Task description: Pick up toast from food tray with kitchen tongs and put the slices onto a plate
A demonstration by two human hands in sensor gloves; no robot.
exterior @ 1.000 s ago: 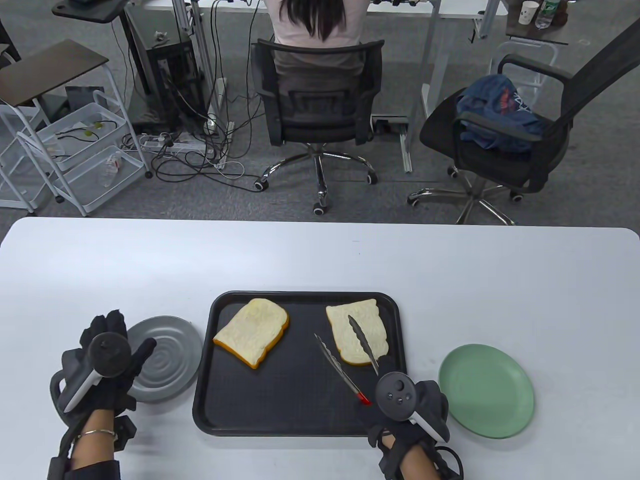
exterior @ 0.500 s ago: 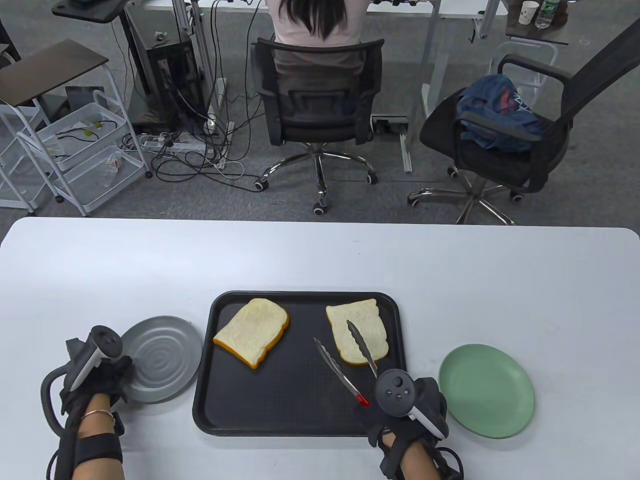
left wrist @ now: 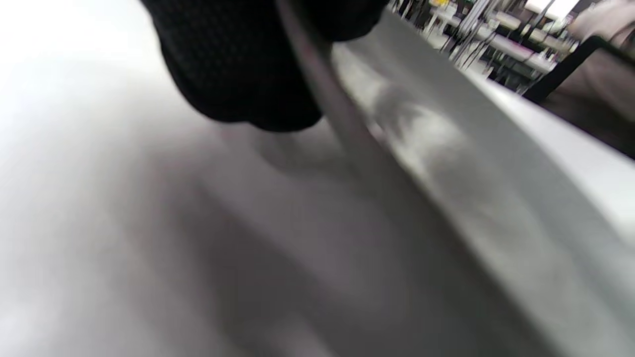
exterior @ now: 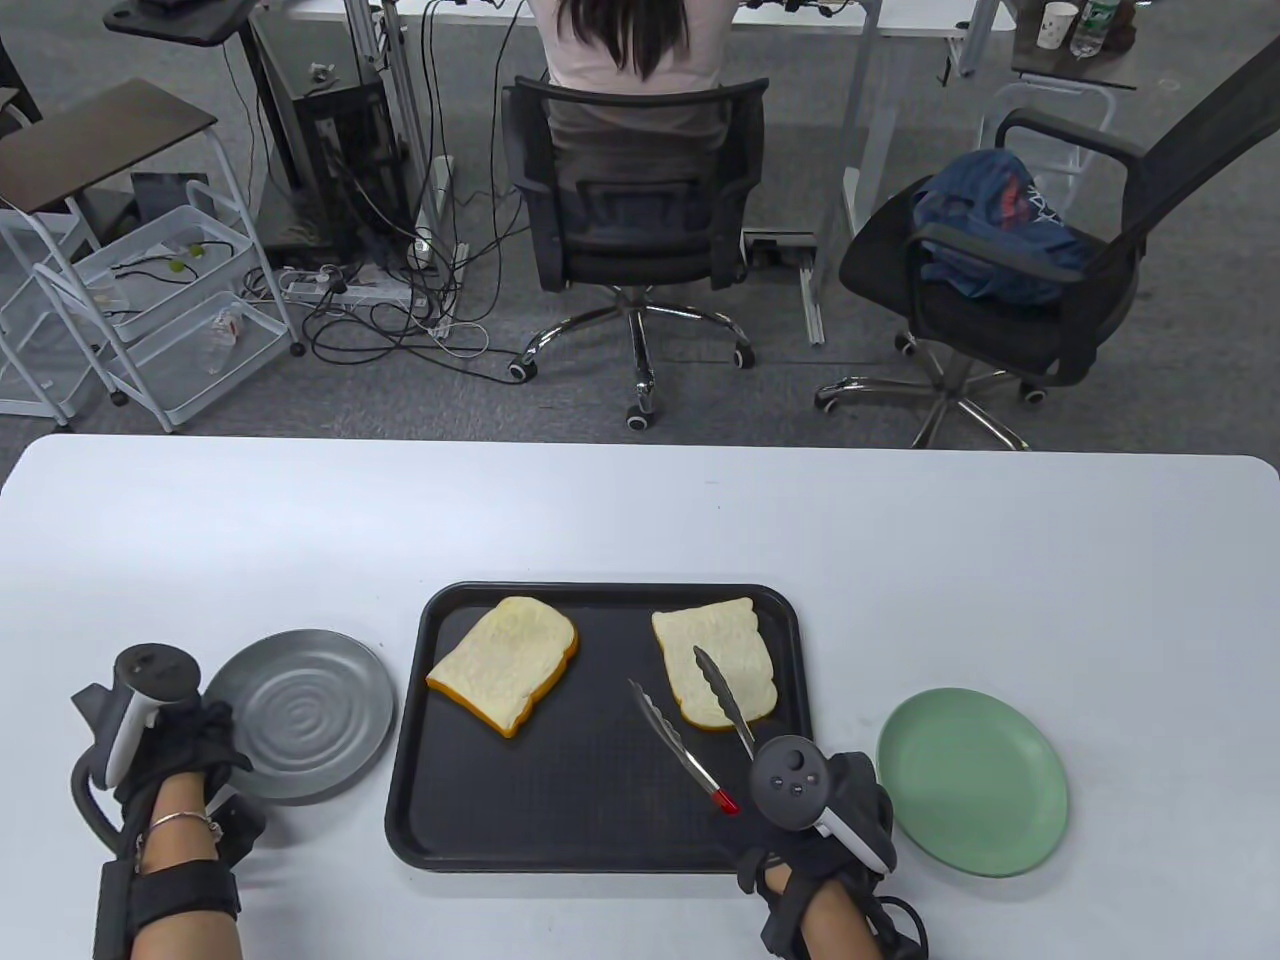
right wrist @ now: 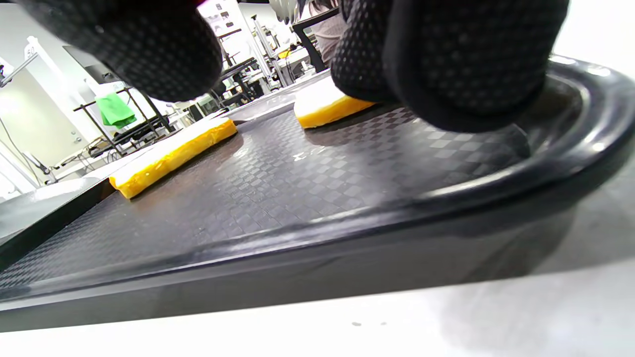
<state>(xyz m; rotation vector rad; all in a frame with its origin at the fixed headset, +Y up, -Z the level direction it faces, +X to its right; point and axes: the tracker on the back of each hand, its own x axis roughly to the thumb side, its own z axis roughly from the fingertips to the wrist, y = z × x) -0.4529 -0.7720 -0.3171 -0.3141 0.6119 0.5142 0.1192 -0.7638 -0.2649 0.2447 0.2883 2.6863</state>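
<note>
Left hand (exterior: 175, 745) has slid back, now gripping the grey plate (exterior: 300, 715) by its near rim. Right hand (exterior: 830, 800) holds the tongs (exterior: 700, 715) spread over the right toast (exterior: 715, 665) on the tray (exterior: 600, 850); a shallow bite could drop it

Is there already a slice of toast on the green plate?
No, the green plate is bare; both toast slices lie on the black tray.
</note>
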